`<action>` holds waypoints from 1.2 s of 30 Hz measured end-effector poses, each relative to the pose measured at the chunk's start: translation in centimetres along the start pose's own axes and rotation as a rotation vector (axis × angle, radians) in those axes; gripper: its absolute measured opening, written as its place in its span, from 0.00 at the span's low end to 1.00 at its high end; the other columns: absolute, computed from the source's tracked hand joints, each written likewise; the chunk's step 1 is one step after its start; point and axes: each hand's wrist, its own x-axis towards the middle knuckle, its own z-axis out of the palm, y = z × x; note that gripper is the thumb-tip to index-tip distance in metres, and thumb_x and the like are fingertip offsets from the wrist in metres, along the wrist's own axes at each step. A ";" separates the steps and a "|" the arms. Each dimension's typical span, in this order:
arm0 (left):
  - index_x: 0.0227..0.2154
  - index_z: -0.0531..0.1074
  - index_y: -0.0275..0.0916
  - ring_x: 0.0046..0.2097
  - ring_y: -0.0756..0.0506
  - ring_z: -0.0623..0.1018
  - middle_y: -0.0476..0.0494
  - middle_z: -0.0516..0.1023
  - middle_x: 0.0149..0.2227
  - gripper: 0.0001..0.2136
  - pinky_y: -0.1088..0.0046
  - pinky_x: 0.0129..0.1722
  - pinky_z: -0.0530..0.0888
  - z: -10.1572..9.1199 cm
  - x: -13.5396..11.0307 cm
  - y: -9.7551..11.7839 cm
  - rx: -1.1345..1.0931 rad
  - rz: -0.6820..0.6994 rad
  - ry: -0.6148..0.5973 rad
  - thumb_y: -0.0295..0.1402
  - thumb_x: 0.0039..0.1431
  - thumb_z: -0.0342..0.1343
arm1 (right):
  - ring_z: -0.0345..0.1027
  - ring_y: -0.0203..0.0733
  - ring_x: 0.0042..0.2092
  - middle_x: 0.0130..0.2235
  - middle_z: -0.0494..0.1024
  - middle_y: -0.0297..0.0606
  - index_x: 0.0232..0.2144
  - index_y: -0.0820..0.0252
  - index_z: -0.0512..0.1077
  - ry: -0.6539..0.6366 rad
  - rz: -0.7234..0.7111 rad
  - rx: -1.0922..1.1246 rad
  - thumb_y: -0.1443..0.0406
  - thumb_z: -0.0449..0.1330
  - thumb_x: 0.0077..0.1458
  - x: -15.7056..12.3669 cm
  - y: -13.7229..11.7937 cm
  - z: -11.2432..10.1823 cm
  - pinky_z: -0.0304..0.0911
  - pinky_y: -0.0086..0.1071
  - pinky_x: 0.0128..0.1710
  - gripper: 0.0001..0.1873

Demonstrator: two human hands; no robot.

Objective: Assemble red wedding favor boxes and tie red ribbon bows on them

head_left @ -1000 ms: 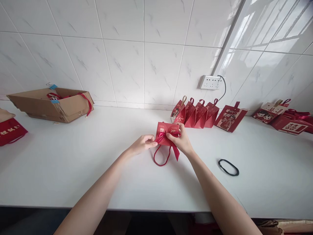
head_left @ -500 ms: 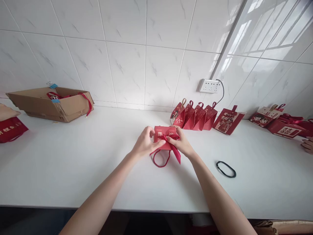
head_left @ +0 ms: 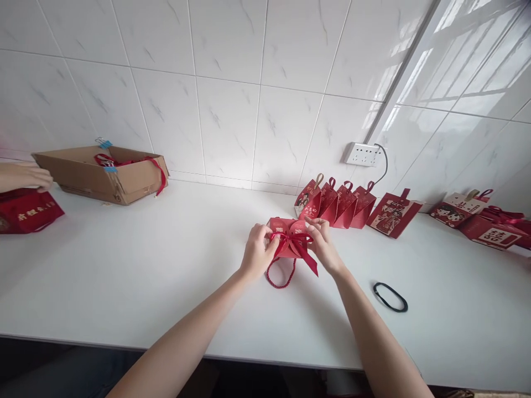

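Note:
A small red gift box point(head_left: 286, 228) with gold print lies on the white counter point(head_left: 124, 276) in the middle. A red ribbon bow point(head_left: 299, 246) sits across its front and a red cord handle point(head_left: 281, 275) loops toward me. My left hand point(head_left: 256, 255) pinches the ribbon at the box's left side. My right hand point(head_left: 324, 246) pinches the ribbon at the right side, fingers curled on it.
A row of finished red boxes point(head_left: 336, 199) stands at the wall behind, with more red boxes point(head_left: 473, 213) to the right. A black hair band point(head_left: 390, 297) lies right of my arm. A cardboard tray point(head_left: 99, 174) sits back left; another person's hand point(head_left: 27, 177) rests above a red bag point(head_left: 27, 210).
My left hand moved in from the ribbon's loose end to the box's left side. The bow has tightened between both hands. Another person's hand appeared at the far left.

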 end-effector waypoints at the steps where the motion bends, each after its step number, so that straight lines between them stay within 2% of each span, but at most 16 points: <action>1: 0.26 0.60 0.41 0.35 0.48 0.70 0.48 0.66 0.31 0.07 0.69 0.40 0.71 0.0 0.0 0.0 -0.010 -0.006 0.000 0.33 0.58 0.49 | 0.66 0.48 0.52 0.59 0.62 0.41 0.39 0.52 0.60 -0.021 0.062 -0.007 0.43 0.54 0.52 -0.1 -0.6 -0.5 0.68 0.46 0.46 0.23; 3: 0.25 0.59 0.41 0.35 0.49 0.70 0.48 0.66 0.31 0.07 0.71 0.40 0.71 -0.2 0.1 0.1 -0.030 -0.017 -0.007 0.33 0.58 0.49 | 0.67 0.52 0.52 0.55 0.67 0.43 0.37 0.55 0.66 -0.104 0.178 -0.029 0.43 0.54 0.52 -0.5 -1.9 -1.5 0.69 0.47 0.44 0.23; 5: 0.25 0.59 0.41 0.34 0.50 0.70 0.49 0.66 0.30 0.08 0.72 0.39 0.71 -0.3 0.2 0.3 -0.043 -0.024 -0.019 0.33 0.58 0.49 | 0.68 0.55 0.50 0.50 0.72 0.45 0.37 0.57 0.71 -0.177 0.219 -0.065 0.42 0.53 0.52 -0.8 -2.9 -2.0 0.70 0.46 0.42 0.26; 8: 0.24 0.60 0.41 0.33 0.50 0.70 0.50 0.66 0.30 0.08 0.73 0.38 0.70 -0.3 0.1 0.4 -0.045 -0.032 -0.035 0.34 0.57 0.50 | 0.71 0.52 0.44 0.40 0.77 0.43 0.35 0.59 0.75 -0.200 0.163 -0.203 0.43 0.53 0.52 -1.2 -3.6 -1.7 0.70 0.42 0.40 0.27; 11: 0.24 0.60 0.41 0.33 0.50 0.69 0.50 0.65 0.29 0.09 0.74 0.36 0.68 -0.3 0.0 0.7 -0.054 -0.051 -0.050 0.36 0.57 0.51 | 0.71 0.47 0.38 0.33 0.77 0.39 0.30 0.60 0.76 -0.196 0.114 -0.296 0.44 0.53 0.53 -1.2 -3.5 -1.0 0.67 0.39 0.40 0.27; 15: 0.23 0.57 0.41 0.31 0.50 0.66 0.51 0.62 0.27 0.12 0.74 0.34 0.65 -0.4 0.1 1.2 -0.082 -0.119 -0.043 0.40 0.57 0.49 | 0.71 0.46 0.36 0.30 0.76 0.38 0.28 0.61 0.75 -0.152 0.119 -0.295 0.43 0.52 0.53 -0.9 -2.9 -0.6 0.66 0.38 0.39 0.27; 19: 0.20 0.54 0.41 0.27 0.50 0.61 0.53 0.58 0.23 0.14 0.74 0.30 0.61 -0.7 0.3 1.7 -0.090 -0.175 -0.054 0.39 0.57 0.49 | 0.69 0.45 0.33 0.27 0.74 0.38 0.22 0.61 0.72 -0.041 0.115 -0.316 0.43 0.50 0.53 -0.5 -2.5 -0.2 0.64 0.37 0.37 0.29; 24: 0.18 0.51 0.40 0.24 0.51 0.58 0.54 0.53 0.19 0.16 0.75 0.26 0.58 -0.7 1.4 1.4 -0.176 -0.292 -0.099 0.39 0.54 0.51 | 0.67 0.44 0.36 0.24 0.70 0.35 0.16 0.59 0.65 0.110 0.029 -0.273 0.47 0.54 0.50 0.2 -1.7 0.6 0.62 0.34 0.37 0.24; 27: 0.16 0.56 0.40 0.29 0.50 0.65 0.51 0.61 0.23 0.15 0.75 0.29 0.62 -0.3 2.5 0.7 -0.233 -0.364 -0.080 0.38 0.50 0.53 | 0.67 0.43 0.34 0.23 0.68 0.35 0.15 0.59 0.62 0.119 0.040 -0.236 0.49 0.54 0.51 0.7 -1.0 0.9 0.62 0.34 0.34 0.23; 29: 0.17 0.63 0.39 0.39 0.46 0.70 0.46 0.70 0.33 0.12 0.74 0.35 0.65 -0.1 3.1 0.3 -0.287 -0.401 -0.058 0.39 0.47 0.55 | 0.67 0.42 0.33 0.24 0.70 0.35 0.18 0.59 0.64 0.099 0.053 -0.200 0.49 0.52 0.52 1.0 -0.6 0.8 0.64 0.33 0.33 0.22; 31: 0.21 0.69 0.38 0.47 0.43 0.71 0.41 0.73 0.43 0.11 0.72 0.40 0.67 0.0 3.4 0.0 -0.362 -0.437 -0.062 0.41 0.45 0.57 | 0.69 0.42 0.36 0.30 0.73 0.36 0.27 0.59 0.68 0.052 0.058 -0.127 0.48 0.54 0.51 1.0 -0.4 0.5 0.66 0.33 0.35 0.20; 32: 0.22 0.70 0.37 0.48 0.41 0.72 0.40 0.73 0.45 0.12 0.70 0.41 0.68 0.0 3.5 -0.1 -0.404 -0.455 -0.073 0.42 0.45 0.57 | 0.70 0.42 0.39 0.34 0.74 0.37 0.33 0.57 0.69 0.020 0.054 -0.084 0.48 0.57 0.50 1.0 -0.4 0.3 0.67 0.34 0.38 0.19; 34: 0.26 0.72 0.36 0.45 0.41 0.74 0.38 0.75 0.43 0.15 0.68 0.40 0.69 0.0 3.3 -0.1 -0.477 -0.488 -0.092 0.45 0.43 0.58 | 0.69 0.43 0.44 0.41 0.73 0.37 0.46 0.52 0.65 -0.050 0.037 -0.019 0.50 0.63 0.46 0.9 -0.4 0.0 0.67 0.37 0.41 0.26; 36: 0.29 0.73 0.35 0.41 0.41 0.76 0.38 0.77 0.38 0.18 0.66 0.38 0.71 -0.2 3.1 0.1 -0.527 -0.513 -0.100 0.46 0.41 0.58 | 0.68 0.43 0.47 0.44 0.72 0.38 0.47 0.50 0.65 -0.092 -0.006 -0.019 0.52 0.66 0.44 0.9 -0.4 -0.2 0.66 0.39 0.45 0.29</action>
